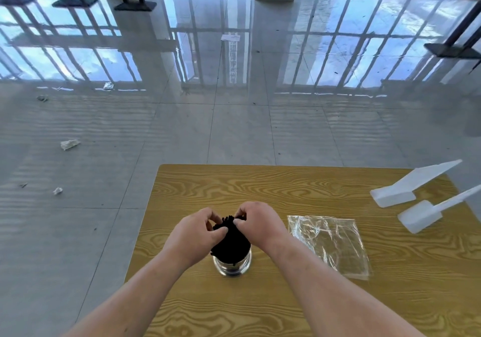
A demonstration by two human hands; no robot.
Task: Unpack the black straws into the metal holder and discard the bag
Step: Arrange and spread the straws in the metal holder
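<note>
Both hands were pinching the straws [230, 240]: left hand [197, 235] and right hand [257, 222] gripped the tops of the bundle, which stood in the holder [232, 266] on the table [260, 185]. Risk: shiny round holder looked narrow, so a sideways tug could tip it. Bag [330, 243], thin crinkly clear film, lay flat just right, not yet binned; a draft could shift it.

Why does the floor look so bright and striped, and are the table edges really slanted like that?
In the head view, the glossy floor mirrors the windows, so bluish glare and bar-like reflections fill the upper half. The wide-angle lens splays the table edges and stretches the forearms at the bottom. The clear bag shows only through its shiny creases; the black straws read as one dark mass with little detail.
</note>
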